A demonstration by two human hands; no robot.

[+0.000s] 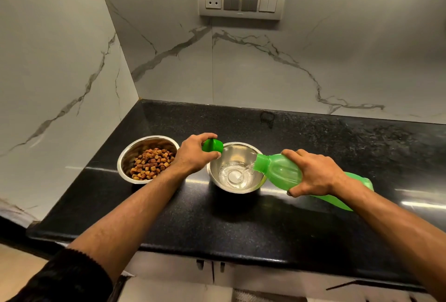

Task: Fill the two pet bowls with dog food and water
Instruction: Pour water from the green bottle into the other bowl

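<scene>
Mid-frame, dark worktop. Right hand wrapped round the green bottle, tipped neck-down over the right-hand steel bowl; thin stream falling, shallow pool of water at the bottom. Left hand curled on the green cap, held at that bowl's upper-left rim. Left of centre, second bowl holds kibble, part full.

Risks, as judged:
- Bottle mouth sits near the bowl's right rim; a steeper tilt could send water over the edge onto the worktop.
- Sudden gulp from the soft bottle may splash.
- Left hand may nudge the light bowl.
- Splash could wet the kibble beside it.
</scene>
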